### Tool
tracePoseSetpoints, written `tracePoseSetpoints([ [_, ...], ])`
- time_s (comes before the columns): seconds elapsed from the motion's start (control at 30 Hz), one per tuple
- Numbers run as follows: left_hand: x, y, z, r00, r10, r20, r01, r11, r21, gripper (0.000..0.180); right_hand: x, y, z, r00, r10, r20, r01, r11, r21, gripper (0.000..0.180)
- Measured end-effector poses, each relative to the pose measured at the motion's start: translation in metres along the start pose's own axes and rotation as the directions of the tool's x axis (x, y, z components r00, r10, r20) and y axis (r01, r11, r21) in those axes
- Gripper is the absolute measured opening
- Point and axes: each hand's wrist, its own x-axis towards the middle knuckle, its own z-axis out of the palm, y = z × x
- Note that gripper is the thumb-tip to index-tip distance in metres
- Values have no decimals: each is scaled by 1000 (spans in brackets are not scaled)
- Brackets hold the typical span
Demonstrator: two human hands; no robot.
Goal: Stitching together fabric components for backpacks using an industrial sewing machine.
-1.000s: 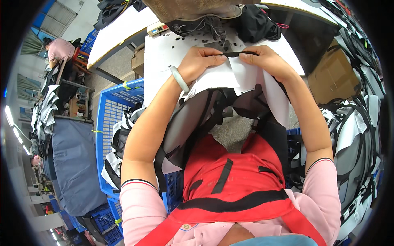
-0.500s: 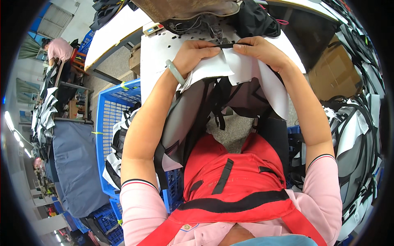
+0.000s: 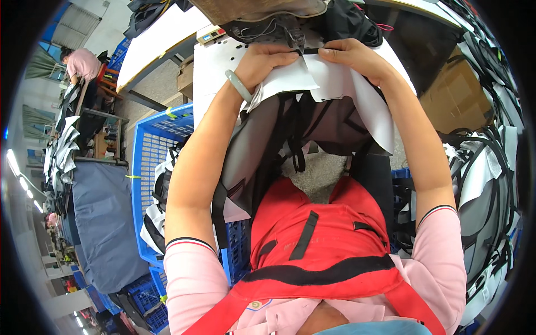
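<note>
A short black strip (image 3: 310,51) runs between my two hands along the far edge of a sewn fabric piece. My left hand (image 3: 263,64) pinches the strip's left end, thumb on top; my right hand (image 3: 357,59) pinches its right end the same way. White sheet-like layers (image 3: 287,81) hang from the strip toward me. Beneath them, dark grey fabric (image 3: 251,139) with black straps droops off the table's near edge toward my lap. Just beyond the strip stands a small clear and metal machine part (image 3: 296,38); whether the strip touches it, I cannot tell.
A brown cover (image 3: 257,10) overhangs the white table (image 3: 215,72), where small black scraps lie. Black cloth (image 3: 352,25) sits at the back right. A blue crate (image 3: 146,184) with fabric pieces stands left, strapped fabric (image 3: 486,195) is piled right. Another person (image 3: 84,66) bends at the far left.
Both hands have moved a little away from me, toward the machine part, carrying the strip and the fabric along. Both grips look the same.
</note>
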Motion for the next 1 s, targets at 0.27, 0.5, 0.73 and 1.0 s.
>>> tracePoseSetpoints([
  [0.27, -22, 10, -37, 990, -74, -120, 67, 996, -54, 30, -35, -14, -32, 999, 3, -54, -4, 1000, -14, 43],
  [0.5, -132, -6, -44, 934, -259, 247, 6, 702, 712, 49, -131, -7, -6, 991, -101, 84, 122, 940, -319, 25],
  [0.73, -145, -49, 15, 983, -179, -44, 181, 894, 410, 43, -182, -53, 78, 917, -288, 275, 362, 890, -277, 12],
  [1.0, -132, -98, 82, 947, -300, 116, 321, 908, -271, 34, -197, -51, 148, 771, -289, 567, 509, 815, -278, 11],
])
